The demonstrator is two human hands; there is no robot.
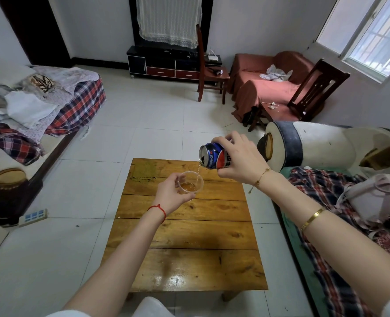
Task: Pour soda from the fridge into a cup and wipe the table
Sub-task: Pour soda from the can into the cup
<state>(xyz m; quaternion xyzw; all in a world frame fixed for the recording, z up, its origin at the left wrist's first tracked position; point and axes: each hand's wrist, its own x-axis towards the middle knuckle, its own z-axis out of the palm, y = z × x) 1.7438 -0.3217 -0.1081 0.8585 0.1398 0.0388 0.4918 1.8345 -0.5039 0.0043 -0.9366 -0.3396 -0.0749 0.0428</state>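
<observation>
One blue-and-red aluminium soda can [212,156] in the right fingers [223,140]; one clear plastic cup [191,184] in the left fingers [177,179]; one wooden plank desk [189,248] beneath them; two dark wooden chairs [313,92] beyond.
</observation>
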